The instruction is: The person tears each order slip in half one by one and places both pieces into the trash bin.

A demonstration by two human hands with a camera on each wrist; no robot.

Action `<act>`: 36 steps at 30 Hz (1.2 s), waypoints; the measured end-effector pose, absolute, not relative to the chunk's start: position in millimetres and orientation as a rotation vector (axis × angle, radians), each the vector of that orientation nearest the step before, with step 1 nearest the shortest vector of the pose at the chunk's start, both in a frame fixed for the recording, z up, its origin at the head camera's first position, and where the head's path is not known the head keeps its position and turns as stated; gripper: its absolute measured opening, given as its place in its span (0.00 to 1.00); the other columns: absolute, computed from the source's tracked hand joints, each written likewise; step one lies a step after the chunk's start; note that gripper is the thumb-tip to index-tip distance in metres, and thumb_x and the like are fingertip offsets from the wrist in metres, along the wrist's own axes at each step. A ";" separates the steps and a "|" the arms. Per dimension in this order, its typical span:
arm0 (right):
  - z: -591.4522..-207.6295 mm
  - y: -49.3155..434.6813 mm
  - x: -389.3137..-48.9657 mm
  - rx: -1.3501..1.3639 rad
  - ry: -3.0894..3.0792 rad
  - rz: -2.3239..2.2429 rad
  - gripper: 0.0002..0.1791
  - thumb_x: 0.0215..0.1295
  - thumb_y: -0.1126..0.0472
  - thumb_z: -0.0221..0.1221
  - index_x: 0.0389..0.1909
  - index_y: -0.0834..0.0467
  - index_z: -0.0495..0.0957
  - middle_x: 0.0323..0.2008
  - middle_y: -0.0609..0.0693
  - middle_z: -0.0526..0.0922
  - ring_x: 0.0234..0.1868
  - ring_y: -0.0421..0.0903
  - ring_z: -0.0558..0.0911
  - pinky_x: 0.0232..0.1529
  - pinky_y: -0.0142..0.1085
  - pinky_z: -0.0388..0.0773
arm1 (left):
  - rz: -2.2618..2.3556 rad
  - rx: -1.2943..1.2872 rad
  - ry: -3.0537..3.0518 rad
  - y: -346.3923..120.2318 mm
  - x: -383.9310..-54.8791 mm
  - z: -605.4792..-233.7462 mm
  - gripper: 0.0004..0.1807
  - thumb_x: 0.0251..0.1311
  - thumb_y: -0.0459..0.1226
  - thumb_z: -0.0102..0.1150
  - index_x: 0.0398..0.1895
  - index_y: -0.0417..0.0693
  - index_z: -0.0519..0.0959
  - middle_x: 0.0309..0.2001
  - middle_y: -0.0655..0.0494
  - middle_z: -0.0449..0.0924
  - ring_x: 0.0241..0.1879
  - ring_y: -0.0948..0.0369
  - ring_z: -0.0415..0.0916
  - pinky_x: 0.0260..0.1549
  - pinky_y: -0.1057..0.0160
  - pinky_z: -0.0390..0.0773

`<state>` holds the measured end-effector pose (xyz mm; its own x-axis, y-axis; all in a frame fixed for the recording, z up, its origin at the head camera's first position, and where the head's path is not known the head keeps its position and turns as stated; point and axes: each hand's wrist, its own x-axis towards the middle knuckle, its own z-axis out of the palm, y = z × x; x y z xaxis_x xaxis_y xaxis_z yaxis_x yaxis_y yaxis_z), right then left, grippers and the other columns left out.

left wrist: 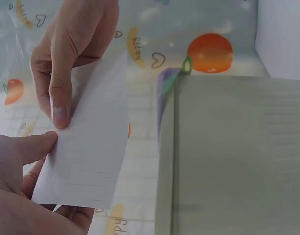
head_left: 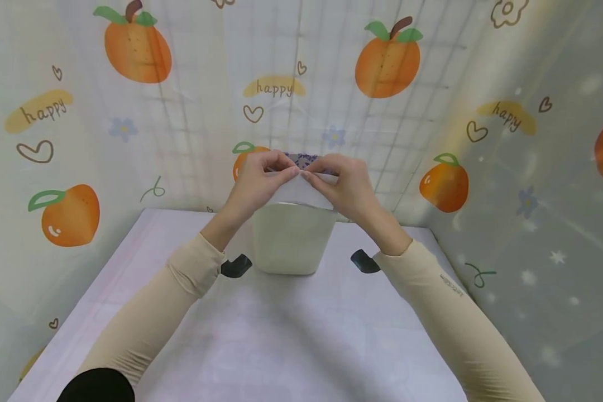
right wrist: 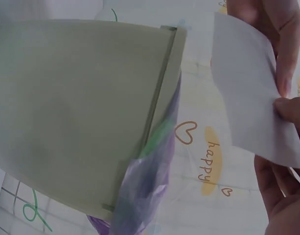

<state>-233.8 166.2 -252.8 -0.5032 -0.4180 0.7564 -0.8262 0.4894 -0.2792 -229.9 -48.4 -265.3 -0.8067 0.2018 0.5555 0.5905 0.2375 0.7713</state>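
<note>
A white sheet of paper (head_left: 301, 191) with faint printed lines is held up by both hands, just over the front rim of a pale green bin (head_left: 293, 240). My left hand (head_left: 258, 177) pinches its top edge between thumb and fingers. Close beside it, my right hand (head_left: 349, 181) pinches the same edge, the two thumb tips nearly meeting in the middle. In the right wrist view the sheet bows slightly between the hands. A purple and green plastic bag (right wrist: 145, 196) hangs over the bin's rim. The bin's inside is hidden from the head view.
The bin stands upright toward the back of a table with a white cover (head_left: 281, 335). Behind and beside it hangs a curtain (head_left: 201, 111) printed with oranges. Dark pieces (head_left: 236, 266) show at both wrists, and a black round shape (head_left: 96, 386) overlaps the left sleeve.
</note>
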 end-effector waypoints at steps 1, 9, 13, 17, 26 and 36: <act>-252.0 165.8 -236.0 1.003 -2.123 0.854 0.02 0.67 0.65 0.71 0.35 0.60 0.91 0.35 0.53 0.92 0.40 0.49 0.90 0.52 0.47 0.86 | -1.587 -0.731 -2.169 -47.8 -232.1 -263.8 0.04 0.68 0.37 0.70 0.36 0.47 0.88 0.38 0.54 0.88 0.41 0.60 0.82 0.38 0.63 0.79; -243.8 160.8 -252.3 0.961 -2.153 0.824 0.04 0.69 0.63 0.70 0.37 0.60 0.91 0.34 0.51 0.92 0.39 0.49 0.90 0.48 0.45 0.84 | -1.586 -0.710 -2.164 -47.3 -247.7 -256.2 0.04 0.69 0.36 0.68 0.35 0.46 0.87 0.36 0.53 0.89 0.40 0.59 0.81 0.37 0.63 0.75; -238.1 158.0 -259.3 0.961 -2.169 0.832 0.04 0.69 0.63 0.70 0.37 0.60 0.91 0.34 0.52 0.92 0.38 0.49 0.89 0.47 0.48 0.83 | -1.555 -0.685 -2.172 -48.2 -253.8 -251.4 0.05 0.69 0.36 0.69 0.35 0.45 0.87 0.36 0.52 0.89 0.40 0.59 0.81 0.37 0.64 0.74; -231.7 158.0 -262.9 0.923 -2.227 0.823 0.06 0.70 0.61 0.69 0.37 0.59 0.91 0.35 0.53 0.92 0.39 0.50 0.88 0.48 0.48 0.81 | -1.532 -0.649 -2.180 -46.1 -259.9 -248.1 0.05 0.69 0.36 0.69 0.36 0.45 0.88 0.38 0.52 0.90 0.42 0.59 0.83 0.41 0.63 0.76; -223.5 161.9 -265.9 0.808 -2.307 0.818 0.08 0.71 0.57 0.68 0.40 0.57 0.91 0.37 0.52 0.93 0.42 0.49 0.88 0.47 0.44 0.80 | -1.718 -0.587 -2.087 -33.8 -271.6 -245.6 0.05 0.69 0.35 0.68 0.38 0.40 0.87 0.40 0.50 0.88 0.47 0.58 0.83 0.51 0.63 0.78; -228.3 157.1 -271.6 0.813 -2.202 0.823 0.06 0.70 0.60 0.69 0.37 0.58 0.92 0.35 0.53 0.93 0.39 0.50 0.88 0.44 0.42 0.79 | -1.753 -0.480 -2.138 -35.4 -273.4 -240.5 0.07 0.68 0.37 0.69 0.40 0.40 0.87 0.45 0.51 0.87 0.50 0.60 0.79 0.48 0.63 0.74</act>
